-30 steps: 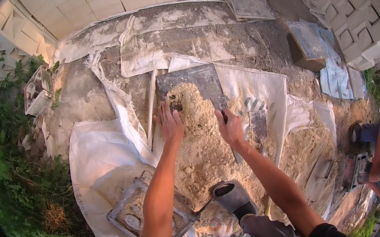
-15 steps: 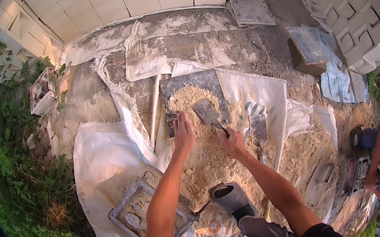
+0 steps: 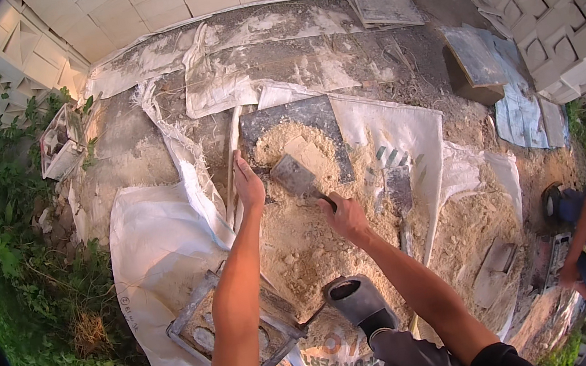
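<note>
We see the trowel [image 3: 297, 175] w/ its flat blade over the sand heap [image 3: 300, 234] on the dark slab [image 3: 314, 117], our right hand [image 3: 345, 217] closed round its handle, left hand [image 3: 249, 187] flat, fingers together, by a wood stick [image 3: 232, 154], white sacks [image 3: 161, 252] around.

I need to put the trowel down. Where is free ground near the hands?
The white sack, left of the left hand and above the metal mould, is bare. Around the right hand it is crowded: the trowel, sand pile, shovel.
</note>
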`<state>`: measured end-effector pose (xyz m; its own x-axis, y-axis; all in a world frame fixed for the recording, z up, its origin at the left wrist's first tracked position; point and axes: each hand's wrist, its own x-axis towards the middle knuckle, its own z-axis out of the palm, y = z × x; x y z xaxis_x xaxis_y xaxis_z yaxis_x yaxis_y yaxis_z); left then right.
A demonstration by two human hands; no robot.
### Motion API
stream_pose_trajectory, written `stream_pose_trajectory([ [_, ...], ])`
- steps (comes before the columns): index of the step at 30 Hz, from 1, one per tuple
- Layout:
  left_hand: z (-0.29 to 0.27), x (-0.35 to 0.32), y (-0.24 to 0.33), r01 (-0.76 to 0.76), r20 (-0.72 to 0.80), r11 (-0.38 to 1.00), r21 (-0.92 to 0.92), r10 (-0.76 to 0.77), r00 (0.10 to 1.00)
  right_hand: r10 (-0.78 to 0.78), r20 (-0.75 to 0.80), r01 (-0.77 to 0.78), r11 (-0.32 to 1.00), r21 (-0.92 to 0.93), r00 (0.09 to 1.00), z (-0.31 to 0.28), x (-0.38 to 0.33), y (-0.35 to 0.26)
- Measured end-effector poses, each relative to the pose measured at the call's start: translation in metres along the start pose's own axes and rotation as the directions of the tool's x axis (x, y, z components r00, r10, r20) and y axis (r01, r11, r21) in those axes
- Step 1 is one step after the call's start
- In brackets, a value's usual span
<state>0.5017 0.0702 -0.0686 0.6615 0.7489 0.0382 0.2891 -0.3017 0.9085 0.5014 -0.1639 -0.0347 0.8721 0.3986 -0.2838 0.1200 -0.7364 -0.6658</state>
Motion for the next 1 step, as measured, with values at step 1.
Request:
stream_pose_trajectory([
  [1, 0.0007, -0.0002, 0.0020, -0.032, 0.062, 0.999, -0.014, 0.033, 0.998, -0.007, 0.061, 0.010, 0.998, -0.058, 0.998, 0.0032, 0.0057, 0.0089],
])
